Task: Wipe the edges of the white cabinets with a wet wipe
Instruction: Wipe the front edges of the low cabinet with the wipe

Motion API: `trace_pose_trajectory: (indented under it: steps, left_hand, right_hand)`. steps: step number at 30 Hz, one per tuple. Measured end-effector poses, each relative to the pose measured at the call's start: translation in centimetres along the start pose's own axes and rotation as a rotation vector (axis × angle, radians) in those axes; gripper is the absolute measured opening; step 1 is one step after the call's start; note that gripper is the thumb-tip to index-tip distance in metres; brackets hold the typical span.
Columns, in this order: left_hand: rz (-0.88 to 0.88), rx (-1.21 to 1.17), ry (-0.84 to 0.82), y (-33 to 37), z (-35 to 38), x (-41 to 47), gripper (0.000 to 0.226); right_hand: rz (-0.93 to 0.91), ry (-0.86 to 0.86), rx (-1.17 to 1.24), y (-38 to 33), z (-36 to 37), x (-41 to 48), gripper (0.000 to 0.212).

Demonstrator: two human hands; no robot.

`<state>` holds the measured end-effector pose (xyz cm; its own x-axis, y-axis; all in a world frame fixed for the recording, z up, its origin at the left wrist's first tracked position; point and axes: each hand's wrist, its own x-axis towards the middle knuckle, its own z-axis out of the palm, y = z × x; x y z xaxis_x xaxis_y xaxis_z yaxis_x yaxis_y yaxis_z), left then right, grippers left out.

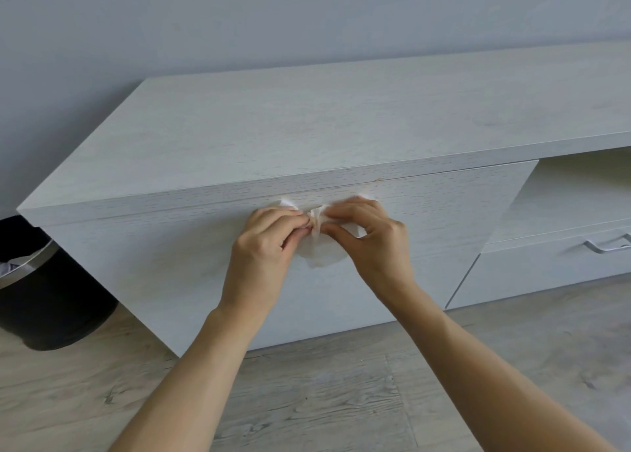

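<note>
A low white wood-grain cabinet (307, 134) runs along the wall, its front top edge (170, 204) just above my hands. A crumpled white wet wipe (319, 251) is bunched between both hands in front of the cabinet door (153, 267). My left hand (263, 246) pinches the wipe's left part with fingertips. My right hand (372, 240) pinches its right part, thumb and forefinger closed on it. A small brownish mark (378, 179) shows on the seam under the top edge.
A black waste bin (51, 294) with a metal rim stands at the cabinet's left end on the wood-look floor (324, 383). To the right are an open shelf (580, 185) and a drawer with a metal handle (607, 245). A grey wall is behind.
</note>
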<state>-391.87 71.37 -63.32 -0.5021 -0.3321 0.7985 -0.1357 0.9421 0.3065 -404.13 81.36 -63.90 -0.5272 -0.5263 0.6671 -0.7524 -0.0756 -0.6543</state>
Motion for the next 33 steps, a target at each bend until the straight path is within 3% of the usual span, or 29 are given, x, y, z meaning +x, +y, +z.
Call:
trace_pose_trajectory:
  steps: [10,24,33]
  left_hand:
    - [-0.023,0.024,0.056,0.2,0.8,-0.5,0.018]
    - [-0.214,-0.130,0.086,-0.2,0.2,-0.6,0.014]
    - [-0.123,-0.070,0.115,1.4,1.3,-0.6,0.017]
  right_hand:
    - [-0.001,0.018,-0.027,0.2,-1.3,-0.2,0.018]
    - [0.211,0.069,-0.073,-1.6,0.8,-0.6,0.017]
    - [0.204,0.191,0.037,-0.4,-0.5,-0.8,0.017]
